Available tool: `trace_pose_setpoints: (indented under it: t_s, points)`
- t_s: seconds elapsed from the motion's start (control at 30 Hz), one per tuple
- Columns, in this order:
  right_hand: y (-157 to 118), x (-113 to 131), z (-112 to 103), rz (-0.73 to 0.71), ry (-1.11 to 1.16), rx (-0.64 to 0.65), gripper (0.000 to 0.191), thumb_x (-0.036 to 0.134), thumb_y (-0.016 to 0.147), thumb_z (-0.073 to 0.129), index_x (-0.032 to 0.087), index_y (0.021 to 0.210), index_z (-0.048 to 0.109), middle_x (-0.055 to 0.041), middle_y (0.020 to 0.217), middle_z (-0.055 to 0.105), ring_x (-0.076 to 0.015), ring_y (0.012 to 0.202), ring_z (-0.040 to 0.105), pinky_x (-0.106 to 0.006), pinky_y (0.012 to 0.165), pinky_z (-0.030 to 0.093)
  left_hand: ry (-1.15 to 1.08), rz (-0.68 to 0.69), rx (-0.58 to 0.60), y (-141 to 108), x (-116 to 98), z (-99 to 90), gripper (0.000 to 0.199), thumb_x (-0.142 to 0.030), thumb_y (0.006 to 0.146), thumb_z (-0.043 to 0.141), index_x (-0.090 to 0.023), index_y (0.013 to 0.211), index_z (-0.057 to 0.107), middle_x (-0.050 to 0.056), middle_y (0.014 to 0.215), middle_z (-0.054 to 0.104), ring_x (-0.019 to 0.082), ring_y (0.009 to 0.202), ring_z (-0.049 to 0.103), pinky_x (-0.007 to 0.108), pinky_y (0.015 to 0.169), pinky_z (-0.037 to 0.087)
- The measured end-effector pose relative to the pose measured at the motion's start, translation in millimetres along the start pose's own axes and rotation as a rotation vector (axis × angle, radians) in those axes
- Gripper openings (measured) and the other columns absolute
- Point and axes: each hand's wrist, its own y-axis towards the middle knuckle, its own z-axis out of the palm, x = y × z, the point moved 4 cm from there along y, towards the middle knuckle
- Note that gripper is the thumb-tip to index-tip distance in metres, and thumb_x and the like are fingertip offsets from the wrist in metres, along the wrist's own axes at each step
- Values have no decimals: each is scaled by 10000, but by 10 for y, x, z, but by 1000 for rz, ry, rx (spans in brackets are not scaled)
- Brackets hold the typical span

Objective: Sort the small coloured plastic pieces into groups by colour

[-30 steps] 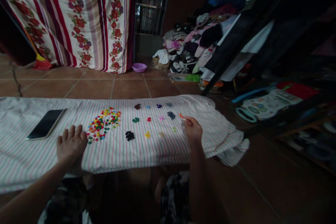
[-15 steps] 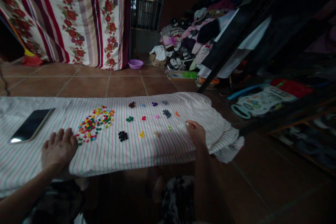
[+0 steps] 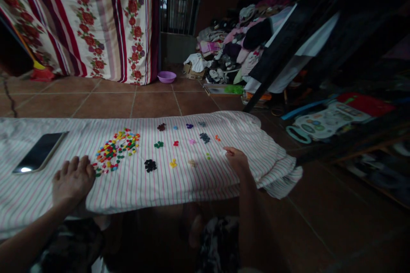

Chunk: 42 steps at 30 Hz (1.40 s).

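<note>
My left hand (image 3: pixel 73 179) lies flat on the striped cloth (image 3: pixel 134 192), fingers stretched out. Its thumb side is beside a mixed heap of small coloured pieces (image 3: pixel 112 149), too small to name exactly. At the right, my right hand (image 3: pixel 237 160) has thumb and fingers pinched together, low over the cloth. Its fingertips meet a few small white pieces (image 3: pixel 222 152); whether one is between them is hidden. Nearby lie little single-colour groups: orange pieces (image 3: pixel 218 138), light green pieces (image 3: pixel 208 156), dark grey pieces (image 3: pixel 204 137) and black pieces (image 3: pixel 150 165).
A phone (image 3: pixel 40 152) rests at the cloth's left. More groups include yellow pieces (image 3: pixel 173 163), green pieces (image 3: pixel 159 144) and brown pieces (image 3: pixel 161 127). Beyond, on the tiled floor, are a purple basin (image 3: pixel 167 77) and a heap of clothes (image 3: pixel 237 47). A dark post (image 3: pixel 272 68) slants behind the right end.
My right hand has shifted slightly left, bringing its pinched fingertips to the white pieces. A white bit showed at those fingertips before. My left hand has stayed on the cloth.
</note>
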Motion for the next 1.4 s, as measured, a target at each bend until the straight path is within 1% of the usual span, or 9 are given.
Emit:
trace_pose_setpoints:
  t_s: [0.33,0.5,0.67,0.77,0.83,0.97,1.1,1.27,1.4]
  points:
    - [9,61,-17,-58,-66,3,370,170,763,437,188,943,759,-71,974,749,-209,961,670,-314,906,485,21,-37,48,22,-55,-62,503,-340,929,234,-106,1286,499,197,1359,513,399,1268,454,549,1000,409]
    - [47,86,-24,-22,-99,30,368,162,757,446,181,949,759,-85,987,748,-214,946,672,-304,882,481,10,-71,88,32,-53,-68,504,-321,923,285,-98,1322,495,197,1383,505,389,1302,433,542,1030,394]
    - [77,104,-21,16,-109,37,356,140,722,464,202,895,769,-74,956,752,-217,913,673,-293,829,480,-32,-50,22,32,-26,-43,494,-308,904,334,-88,1307,516,232,1366,513,411,1286,449,575,1003,398]
    - [72,161,-32,16,-129,-12,355,146,740,453,196,906,762,-87,938,744,-222,867,663,-305,796,472,-61,-24,-16,27,-16,-24,482,-322,910,299,-119,1276,536,243,1343,530,428,1268,456,602,978,398]
    - [68,238,-45,1,-134,-92,357,174,771,436,179,940,750,-105,924,733,-230,843,648,-321,785,465,-70,-19,-21,23,-22,-26,479,-323,917,282,-130,1273,538,247,1342,528,427,1280,444,602,979,392]
    - [77,501,9,-124,-65,-227,360,236,800,415,159,959,729,-113,910,712,-235,853,620,-330,804,458,-40,-73,32,24,-37,-34,494,-312,923,279,-99,1299,520,222,1398,483,406,1320,403,565,1023,366]
    - [74,867,214,-235,8,-221,342,247,806,420,153,949,716,-115,893,702,-232,853,610,-328,819,460,-3,-77,45,31,-39,-23,520,-321,932,259,-91,1337,489,196,1412,474,388,1332,378,542,1047,340]
    - [-177,1546,623,-487,128,-102,292,233,836,447,169,945,710,-89,855,682,-201,782,612,-302,772,475,23,-86,30,28,-7,16,517,-340,940,264,-119,1354,478,175,1427,466,356,1344,360,508,1058,324]
    - [-588,2130,1012,-690,219,98,244,214,907,471,201,964,708,-63,899,670,-175,800,619,-283,781,483,48,-85,30,34,9,43,510,-363,946,271,-138,1357,473,156,1428,468,339,1349,354,486,1064,311]
